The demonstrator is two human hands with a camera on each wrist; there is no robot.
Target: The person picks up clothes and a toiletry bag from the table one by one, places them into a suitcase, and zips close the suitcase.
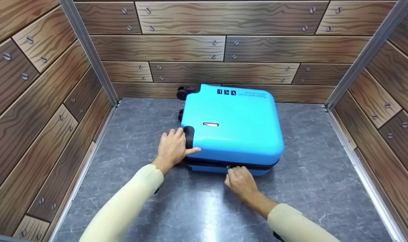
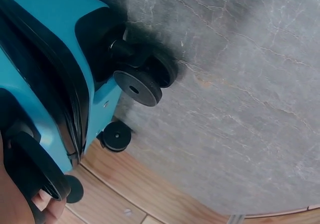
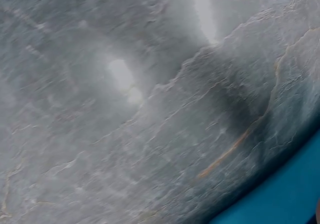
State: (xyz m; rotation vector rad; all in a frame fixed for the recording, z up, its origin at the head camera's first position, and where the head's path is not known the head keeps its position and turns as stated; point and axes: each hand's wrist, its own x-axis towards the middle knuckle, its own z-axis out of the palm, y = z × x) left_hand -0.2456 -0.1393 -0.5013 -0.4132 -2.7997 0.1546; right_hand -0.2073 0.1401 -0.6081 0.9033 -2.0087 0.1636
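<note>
A bright blue hard-shell suitcase (image 1: pixel 234 117) lies flat on the grey floor, with its wheels towards the left. My left hand (image 1: pixel 172 146) grips it at the near left corner, thumb along the blue side. In the left wrist view, the fingers curl round a black suitcase wheel (image 2: pixel 42 166). At the near side, my right hand (image 1: pixel 241 181) pinches a small zipper pull (image 1: pixel 228 168) on the black zipper seam (image 1: pixel 257 165). The right wrist view shows mainly floor and a blue strip of the suitcase (image 3: pixel 285 189); the right fingers' grip is hidden there.
Wood-patterned panels form a back wall (image 1: pixel 224 48), left wall (image 1: pixel 32 111) and right wall (image 1: pixel 389 111) around the marbled grey floor (image 1: pixel 140 117). Metal strips run along the corners and floor edges. Another black wheel (image 1: pixel 182 93) is close to the back wall.
</note>
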